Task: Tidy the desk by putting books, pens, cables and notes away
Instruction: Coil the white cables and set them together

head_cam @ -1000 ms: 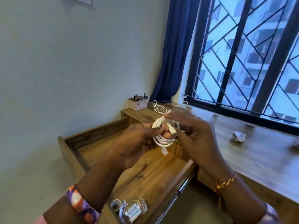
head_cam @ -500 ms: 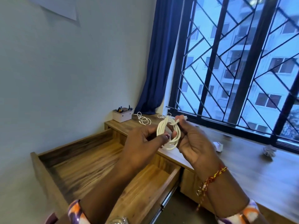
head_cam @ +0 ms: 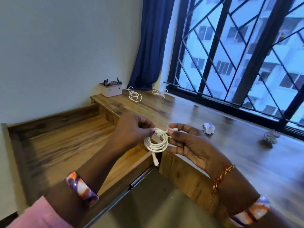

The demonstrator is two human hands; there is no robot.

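A coiled white cable [head_cam: 156, 142] hangs between both hands above the front corner of the wooden desk [head_cam: 205, 116]. My left hand [head_cam: 131, 130] pinches the top of the coil. My right hand [head_cam: 187, 142] holds the coil's right side, with a plug end sticking out over its fingers. Another plug dangles below the coil. An open wooden drawer [head_cam: 65, 142] lies under and left of my hands. Two loose white cables [head_cam: 134, 95] [head_cam: 158, 93] lie at the desk's far end.
A white pen holder [head_cam: 111, 88] with pens stands in the far left corner by the wall. Two crumpled paper balls [head_cam: 209, 128] [head_cam: 269, 136] lie on the desk to the right. A blue curtain [head_cam: 148, 46] and a barred window [head_cam: 238, 55] border the back.
The view has tilted and the hands sit lower over the drawer's corner. The coil has turned from upright to hanging flatter, and the right hand's fingers have spread around it.
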